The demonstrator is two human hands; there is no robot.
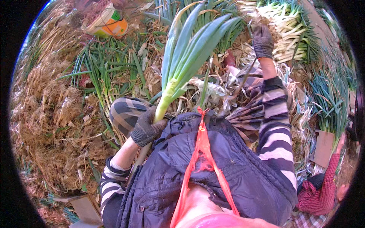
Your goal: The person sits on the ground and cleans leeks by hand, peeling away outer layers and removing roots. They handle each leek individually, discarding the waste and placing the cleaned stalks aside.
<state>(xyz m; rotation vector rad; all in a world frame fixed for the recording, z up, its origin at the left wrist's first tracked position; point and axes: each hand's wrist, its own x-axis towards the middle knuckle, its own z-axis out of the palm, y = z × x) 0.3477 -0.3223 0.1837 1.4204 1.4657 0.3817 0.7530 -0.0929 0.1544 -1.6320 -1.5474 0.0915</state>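
My left hand (pixel 148 125), in a dark knitted glove, grips a thick green onion (pixel 164 104) by its pale stem. Its green leaves fan out away from me, and the lower stem passes beneath my left forearm. My right hand (pixel 263 41), gloved alike, is stretched far forward beside a stack of peeled green onions (pixel 291 40) with white stems. A tuft of brown roots (pixel 273 31) shows at its fingers. Whether the fingers close on anything is unclear.
Unpeeled onions with matted roots (pixel 65 114) heap up on the left. A white bucket (pixel 108 24) stands at front left. Stripped skins (pixel 211 88) litter the ground before me. On the right are an onion bundle (pixel 328 99), cardboard (pixel 323 148) and another person's red sleeve (pixel 328 185).
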